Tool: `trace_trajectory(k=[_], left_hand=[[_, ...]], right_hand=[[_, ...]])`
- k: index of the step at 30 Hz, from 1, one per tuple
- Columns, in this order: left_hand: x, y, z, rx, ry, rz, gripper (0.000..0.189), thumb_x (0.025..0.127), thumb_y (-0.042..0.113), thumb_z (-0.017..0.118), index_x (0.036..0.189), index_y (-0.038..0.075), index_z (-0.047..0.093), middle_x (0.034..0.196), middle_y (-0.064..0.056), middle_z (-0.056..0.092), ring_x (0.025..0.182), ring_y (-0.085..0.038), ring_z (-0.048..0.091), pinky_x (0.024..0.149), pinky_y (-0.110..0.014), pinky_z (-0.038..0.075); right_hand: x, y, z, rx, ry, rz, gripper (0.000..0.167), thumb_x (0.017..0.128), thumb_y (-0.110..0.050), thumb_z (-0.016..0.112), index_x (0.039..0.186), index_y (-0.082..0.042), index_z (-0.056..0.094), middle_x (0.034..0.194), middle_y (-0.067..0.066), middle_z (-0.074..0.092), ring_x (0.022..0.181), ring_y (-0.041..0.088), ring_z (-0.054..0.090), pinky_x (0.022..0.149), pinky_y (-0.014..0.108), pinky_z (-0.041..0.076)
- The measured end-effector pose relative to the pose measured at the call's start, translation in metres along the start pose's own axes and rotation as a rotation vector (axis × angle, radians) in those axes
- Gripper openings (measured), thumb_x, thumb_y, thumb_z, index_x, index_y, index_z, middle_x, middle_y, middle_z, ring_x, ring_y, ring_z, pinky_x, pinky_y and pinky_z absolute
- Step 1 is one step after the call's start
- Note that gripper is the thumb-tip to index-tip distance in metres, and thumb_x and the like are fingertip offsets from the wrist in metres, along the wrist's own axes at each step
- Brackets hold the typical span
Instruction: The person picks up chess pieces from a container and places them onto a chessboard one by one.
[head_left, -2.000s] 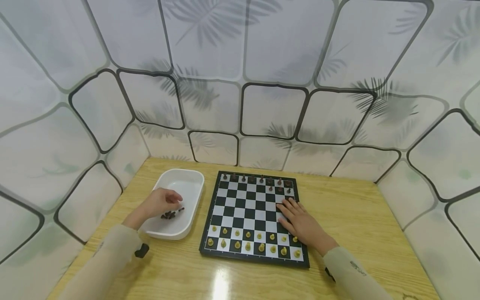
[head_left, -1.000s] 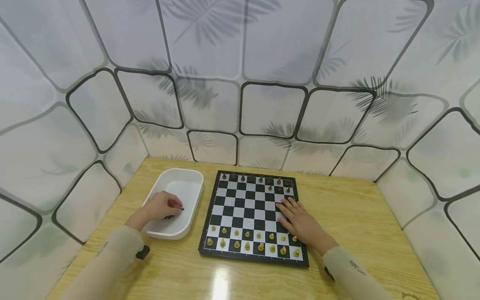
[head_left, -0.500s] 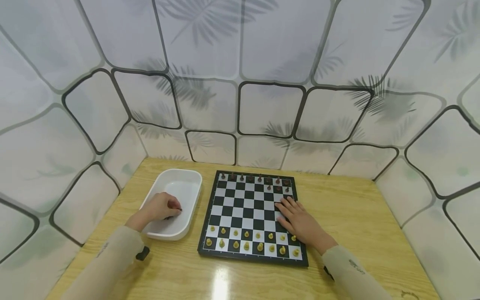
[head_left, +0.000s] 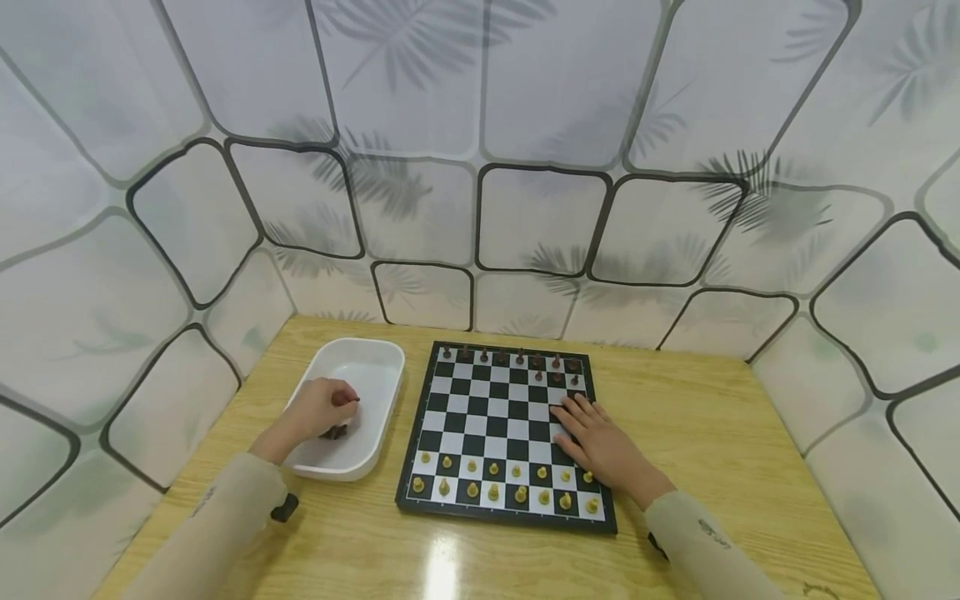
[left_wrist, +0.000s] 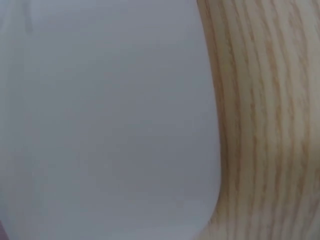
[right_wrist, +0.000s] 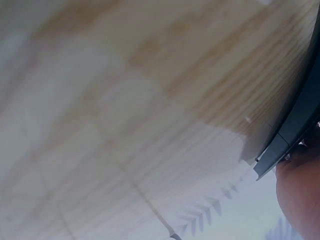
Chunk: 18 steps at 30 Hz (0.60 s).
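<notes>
In the head view my left hand [head_left: 321, 410] is over the white tray [head_left: 386, 417], pinching a small dark chess piece [head_left: 357, 400] between thumb and fingertips. Below the palm lies a small pile of dark chess pieces [head_left: 334, 432], partly hidden. My right hand [head_left: 600, 446] rests on the right edge of the chessboard [head_left: 497, 427], its fingers spread and nearly straight. Yellow pieces [head_left: 493, 492] fill the two near rows. Dark pieces [head_left: 520, 357] line the far row, with several more in front of them at the right.
The tray stands left of the board on a wooden table [head_left: 705, 433], with a narrow gap between. A patterned wall [head_left: 543, 221] closes off the back and sides. The left wrist view shows mostly the tray's outer wall [left_wrist: 120, 120]; the right wrist view shows the board's dark edge [right_wrist: 295, 115].
My left hand reached down to the pieces in the tray, then rose slightly with one dark chess piece at its fingertips. My right hand has stayed on the board's edge.
</notes>
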<state>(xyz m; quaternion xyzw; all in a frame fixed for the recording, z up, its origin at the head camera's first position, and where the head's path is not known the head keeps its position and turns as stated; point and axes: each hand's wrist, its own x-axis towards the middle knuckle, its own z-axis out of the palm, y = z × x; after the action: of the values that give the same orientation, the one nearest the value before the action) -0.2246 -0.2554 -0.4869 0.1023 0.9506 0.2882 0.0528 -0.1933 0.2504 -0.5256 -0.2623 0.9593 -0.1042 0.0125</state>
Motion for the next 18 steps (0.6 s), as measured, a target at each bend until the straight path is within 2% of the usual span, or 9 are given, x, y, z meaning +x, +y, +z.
trace_trajectory(k=[6, 12, 15, 18], left_hand=[[0.0, 0.008, -0.009, -0.032, 0.118, 0.003, 0.011, 0.092, 0.014, 0.073, 0.095, 0.004, 0.077, 0.086, -0.006, 0.076, 0.076, -0.014, 0.067, 0.069, -0.029, 0.054], [0.003, 0.024, -0.018, -0.065, 0.267, 0.064, 0.006, 0.092, 0.011, 0.074, 0.094, 0.006, 0.076, 0.087, -0.009, 0.077, 0.08, -0.022, 0.072, 0.071, -0.035, 0.057], [0.007, 0.034, -0.02, -0.086, 0.288, 0.083, 0.007, 0.094, 0.012, 0.073, 0.096, 0.007, 0.077, 0.09, -0.01, 0.078, 0.084, -0.026, 0.075, 0.074, -0.04, 0.059], [0.011, 0.046, -0.021, -0.128, 0.278, 0.095, 0.011, 0.096, 0.014, 0.072, 0.101, 0.006, 0.078, 0.095, -0.011, 0.08, 0.088, -0.027, 0.077, 0.077, -0.042, 0.061]], right_hand=[[0.0, 0.0, 0.001, -0.006, 0.001, -0.001, 0.061, 0.112, -0.045, 0.046, 0.16, -0.009, 0.045, 0.168, 0.021, 0.037, 0.158, 0.045, 0.029, 0.127, 0.062, 0.026], [0.0, 0.0, 0.001, -0.01, 0.017, -0.006, 0.059, 0.111, -0.043, 0.048, 0.159, -0.009, 0.046, 0.167, 0.021, 0.039, 0.158, 0.045, 0.03, 0.126, 0.063, 0.028], [0.0, 0.0, 0.001, -0.008, 0.018, -0.007, 0.059, 0.111, -0.043, 0.049, 0.159, -0.009, 0.046, 0.167, 0.021, 0.039, 0.158, 0.045, 0.03, 0.126, 0.063, 0.028], [0.0, 0.0, 0.001, -0.005, 0.015, -0.005, 0.059, 0.111, -0.043, 0.048, 0.159, -0.009, 0.046, 0.167, 0.021, 0.039, 0.158, 0.045, 0.03, 0.126, 0.063, 0.028]])
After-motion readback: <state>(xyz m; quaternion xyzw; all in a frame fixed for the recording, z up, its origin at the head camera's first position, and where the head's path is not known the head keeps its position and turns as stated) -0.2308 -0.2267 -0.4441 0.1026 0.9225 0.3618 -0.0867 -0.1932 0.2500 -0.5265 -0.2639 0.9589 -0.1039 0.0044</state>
